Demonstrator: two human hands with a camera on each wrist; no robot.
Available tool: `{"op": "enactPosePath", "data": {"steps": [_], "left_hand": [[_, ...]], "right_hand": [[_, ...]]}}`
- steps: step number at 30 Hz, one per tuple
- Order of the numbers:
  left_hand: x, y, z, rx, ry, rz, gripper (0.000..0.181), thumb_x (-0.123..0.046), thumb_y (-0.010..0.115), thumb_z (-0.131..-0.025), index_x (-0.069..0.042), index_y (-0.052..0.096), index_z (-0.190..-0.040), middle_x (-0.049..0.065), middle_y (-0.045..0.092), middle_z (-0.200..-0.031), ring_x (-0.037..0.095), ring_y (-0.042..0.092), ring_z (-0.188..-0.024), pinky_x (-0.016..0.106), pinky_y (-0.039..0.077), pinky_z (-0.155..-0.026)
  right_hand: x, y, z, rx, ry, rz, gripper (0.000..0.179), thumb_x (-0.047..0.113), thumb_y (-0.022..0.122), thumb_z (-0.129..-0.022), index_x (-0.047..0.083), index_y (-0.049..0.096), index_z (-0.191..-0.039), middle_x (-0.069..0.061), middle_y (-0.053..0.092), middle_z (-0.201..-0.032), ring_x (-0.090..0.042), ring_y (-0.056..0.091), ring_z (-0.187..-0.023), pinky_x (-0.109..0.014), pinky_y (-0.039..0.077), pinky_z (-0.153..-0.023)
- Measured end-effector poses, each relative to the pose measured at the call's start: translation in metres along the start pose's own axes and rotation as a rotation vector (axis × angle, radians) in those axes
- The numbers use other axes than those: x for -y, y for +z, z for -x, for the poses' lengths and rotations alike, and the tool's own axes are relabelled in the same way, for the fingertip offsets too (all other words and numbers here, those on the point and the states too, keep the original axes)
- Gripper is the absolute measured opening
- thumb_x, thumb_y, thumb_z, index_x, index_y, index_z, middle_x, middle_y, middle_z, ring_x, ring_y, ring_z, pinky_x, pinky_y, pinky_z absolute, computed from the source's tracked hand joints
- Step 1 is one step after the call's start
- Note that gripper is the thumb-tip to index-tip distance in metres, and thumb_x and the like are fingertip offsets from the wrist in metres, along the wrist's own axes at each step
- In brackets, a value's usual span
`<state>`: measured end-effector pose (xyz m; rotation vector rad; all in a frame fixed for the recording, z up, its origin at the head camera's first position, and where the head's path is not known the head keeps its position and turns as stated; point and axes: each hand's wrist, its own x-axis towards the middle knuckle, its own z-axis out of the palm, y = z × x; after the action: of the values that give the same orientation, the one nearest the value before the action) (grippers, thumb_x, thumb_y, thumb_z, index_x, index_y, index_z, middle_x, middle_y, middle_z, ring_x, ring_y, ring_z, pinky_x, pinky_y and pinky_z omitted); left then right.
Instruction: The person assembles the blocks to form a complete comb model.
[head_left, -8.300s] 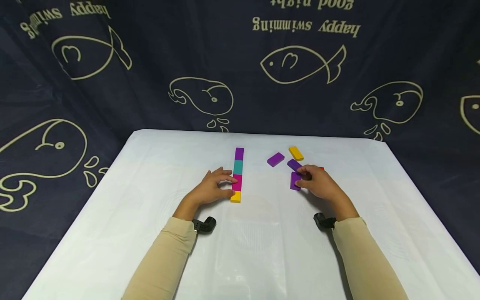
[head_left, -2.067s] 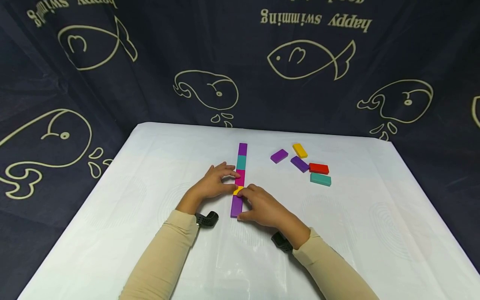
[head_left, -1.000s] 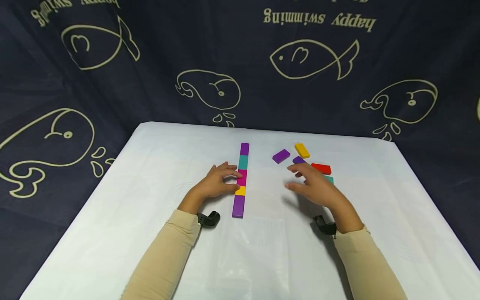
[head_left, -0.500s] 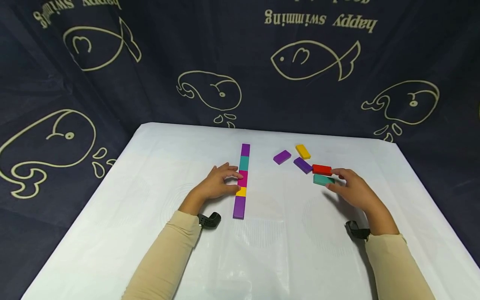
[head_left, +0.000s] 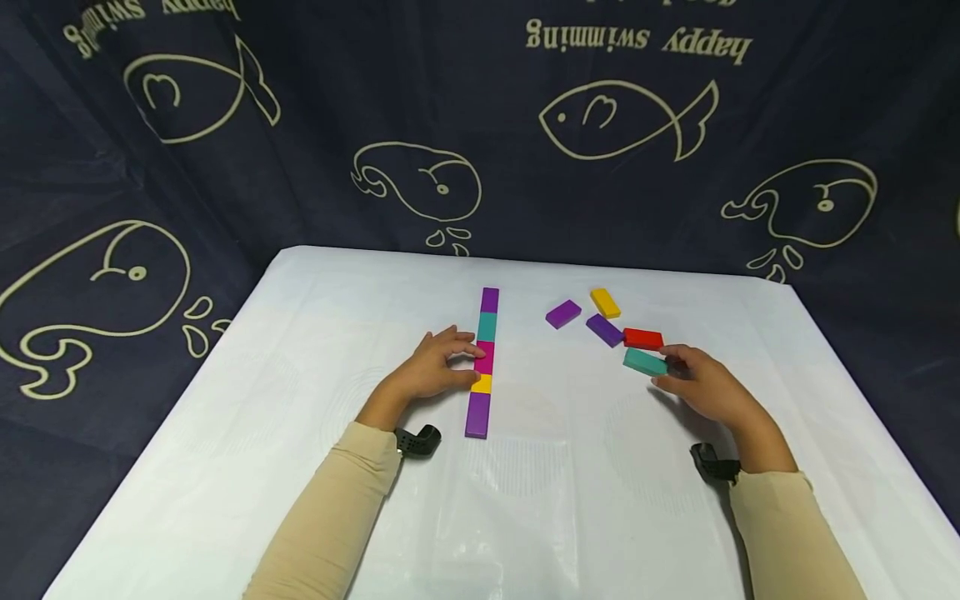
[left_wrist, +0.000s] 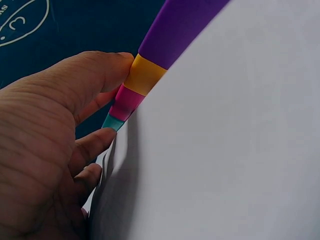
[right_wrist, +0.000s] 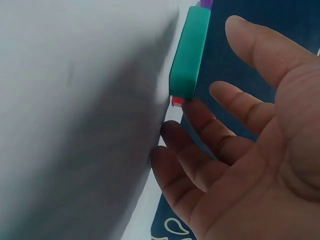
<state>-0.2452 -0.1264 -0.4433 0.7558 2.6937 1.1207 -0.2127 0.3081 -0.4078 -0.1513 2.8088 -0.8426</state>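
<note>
A straight row of flat blocks runs away from me: a purple block (head_left: 477, 416) nearest, then a yellow block (head_left: 483, 384), a pink block (head_left: 487, 360), a teal block (head_left: 487, 327) and another purple block (head_left: 490, 300). My left hand (head_left: 431, 368) rests along the row's left side, thumb against the yellow block and a finger at the pink one, fingers relaxed. On the right, a loose teal block (head_left: 645, 362) lies beside a red block (head_left: 642, 338). My right hand (head_left: 708, 385) is at its right end; the right wrist view shows the thumb (right_wrist: 252, 42) apart from it.
Beyond the right hand lie a dark purple block (head_left: 604, 330) touching the red one, a purple block (head_left: 563, 313) and a yellow block (head_left: 605, 302). All are on a white-covered table (head_left: 360, 517). A dark printed cloth (head_left: 315, 100) hangs behind the table's far edge.
A purple block has joined the near end of the row. My right hand has since moved right to the loose teal block, which has turned slightly away from the red one. My left hand stays put.
</note>
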Motion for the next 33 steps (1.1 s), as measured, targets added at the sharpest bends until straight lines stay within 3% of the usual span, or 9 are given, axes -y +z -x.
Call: {"op": "enactPosePath", "data": {"steps": [8,18,22,26,33], "left_hand": [[0.001,0.0,0.0,-0.003,0.01,-0.006,0.035,-0.023,0.076,-0.086,-0.016,0.071,-0.119,0.012,0.05,-0.147,0.034,0.022,-0.148,0.057,-0.002,-0.119],[0.0,-0.001,0.001,0.001,0.014,-0.007,0.034,-0.023,0.075,-0.086,-0.016,0.071,-0.119,0.012,0.051,-0.146,0.034,0.022,-0.148,0.057,-0.002,-0.119],[0.0,-0.001,0.0,0.005,0.012,-0.009,0.034,-0.023,0.075,-0.086,-0.016,0.071,-0.119,0.012,0.05,-0.146,0.034,0.022,-0.148,0.056,-0.002,-0.119],[0.001,0.0,0.0,0.007,0.002,-0.007,0.035,-0.022,0.075,-0.086,-0.016,0.071,-0.12,0.012,0.05,-0.147,0.034,0.021,-0.148,0.056,-0.002,-0.119],[0.0,0.0,0.0,0.004,0.0,-0.01,0.034,-0.022,0.075,-0.086,-0.016,0.071,-0.119,0.011,0.05,-0.147,0.033,0.021,-0.148,0.056,-0.002,-0.119]], "right_hand": [[0.002,0.003,0.001,0.006,-0.031,0.011,0.057,0.028,0.07,-0.092,-0.002,0.05,-0.136,-0.023,0.058,-0.12,-0.038,0.052,-0.108,-0.062,0.044,-0.097],[0.01,0.008,0.002,0.019,-0.11,-0.031,0.052,0.021,0.073,-0.09,-0.002,0.053,-0.132,-0.011,0.06,-0.104,-0.028,0.054,-0.096,-0.039,0.051,-0.083],[0.01,0.009,0.0,0.023,-0.114,-0.032,0.053,0.02,0.074,-0.09,-0.002,0.052,-0.133,-0.017,0.06,-0.113,-0.033,0.054,-0.104,-0.049,0.051,-0.091],[0.009,0.009,-0.004,0.036,-0.119,-0.021,0.06,0.021,0.074,-0.089,-0.004,0.048,-0.138,-0.024,0.056,-0.127,-0.04,0.052,-0.115,-0.06,0.044,-0.1],[0.009,0.008,-0.013,0.06,-0.144,0.003,0.065,0.019,0.074,-0.089,-0.003,0.045,-0.142,-0.03,0.047,-0.141,-0.046,0.046,-0.127,-0.063,0.037,-0.105]]}}
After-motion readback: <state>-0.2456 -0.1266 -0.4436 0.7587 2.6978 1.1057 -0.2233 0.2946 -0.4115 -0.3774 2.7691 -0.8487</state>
